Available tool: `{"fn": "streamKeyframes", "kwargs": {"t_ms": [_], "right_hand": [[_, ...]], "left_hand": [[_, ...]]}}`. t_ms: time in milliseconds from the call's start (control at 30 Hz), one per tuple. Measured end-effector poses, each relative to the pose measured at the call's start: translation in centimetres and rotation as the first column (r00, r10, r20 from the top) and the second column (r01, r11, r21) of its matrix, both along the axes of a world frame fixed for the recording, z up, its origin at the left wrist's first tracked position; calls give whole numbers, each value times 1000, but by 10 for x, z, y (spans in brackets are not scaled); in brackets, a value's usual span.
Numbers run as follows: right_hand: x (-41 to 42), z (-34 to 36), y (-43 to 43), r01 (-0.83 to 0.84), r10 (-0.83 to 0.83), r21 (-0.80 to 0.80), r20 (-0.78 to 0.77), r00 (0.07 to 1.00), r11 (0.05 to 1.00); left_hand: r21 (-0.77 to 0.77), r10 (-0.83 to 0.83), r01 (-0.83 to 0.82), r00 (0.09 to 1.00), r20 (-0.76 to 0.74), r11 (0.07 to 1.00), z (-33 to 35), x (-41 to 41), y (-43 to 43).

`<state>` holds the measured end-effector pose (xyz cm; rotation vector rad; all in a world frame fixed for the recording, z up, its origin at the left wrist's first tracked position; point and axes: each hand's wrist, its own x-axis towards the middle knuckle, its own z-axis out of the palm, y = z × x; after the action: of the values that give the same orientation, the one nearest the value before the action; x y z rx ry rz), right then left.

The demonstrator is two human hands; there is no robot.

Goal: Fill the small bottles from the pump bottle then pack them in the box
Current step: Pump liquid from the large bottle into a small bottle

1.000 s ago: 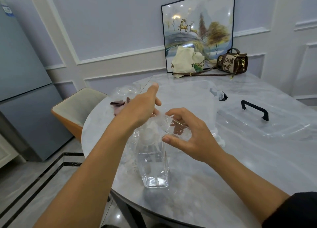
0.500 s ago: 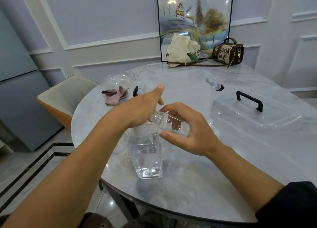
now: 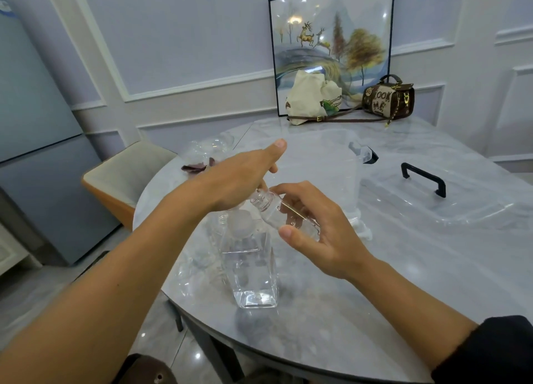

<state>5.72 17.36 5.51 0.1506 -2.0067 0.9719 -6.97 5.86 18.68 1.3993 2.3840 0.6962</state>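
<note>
- Head view, nearest first: the clear square pump bottle (image 3: 253, 271) stands upright near the front edge of the grey marble table (image 3: 403, 282), partly filled with clear liquid; it sits at the same spot on the table as half a second ago.
- Just above it, the left hand (image 3: 230, 181) rests over the pump head, thumb stretched forward and fingers curled down; whether those fingers are closed around anything is hidden. Its pose has barely changed.
- The right hand (image 3: 320, 227) grips a small clear bottle (image 3: 274, 210) between thumb and curled fingers, tilted, with its open threaded neck pointing up-left at the left hand. The neck now sits a little higher and nearer that hand than before.
- Other small clear bottles (image 3: 202, 262) lie blurred on the table just left of the pump bottle.
- Behind the hands stands the clear plastic box (image 3: 331, 164), open-topped.
- Its clear lid (image 3: 450, 199) with a black handle lies flat to the right, well apart from the hands.
- At the far edge, a cream cloth bag (image 3: 311, 95) and a brown handbag (image 3: 388, 97) sit in front of a framed picture (image 3: 331, 43) leaning on the wall; all three stay put.
</note>
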Motion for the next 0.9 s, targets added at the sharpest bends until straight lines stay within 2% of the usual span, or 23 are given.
{"fn": "streamKeyframes", "kwargs": {"t_ms": [100, 267, 433, 600, 900], "right_hand": [[0, 0, 0, -5, 5, -7, 3, 1000, 1000], [2, 1, 0, 2, -2, -8, -2, 1000, 1000], [3, 2, 1, -5, 5, -4, -23, 1000, 1000], [2, -2, 2, 3, -2, 13, -17, 1000, 1000], [1, -4, 1, 0, 1, 12, -40, 999, 1000]], "left_hand": [[49, -18, 19, 999, -32, 999, 4, 0, 0], [94, 50, -51, 999, 13, 994, 7, 6, 2], [49, 104, -109, 990, 98, 993, -3, 6, 2], [22, 105, -108, 987, 118, 994, -16, 13, 3], [-11, 16, -15, 984, 177, 1000, -16, 3, 3]]}}
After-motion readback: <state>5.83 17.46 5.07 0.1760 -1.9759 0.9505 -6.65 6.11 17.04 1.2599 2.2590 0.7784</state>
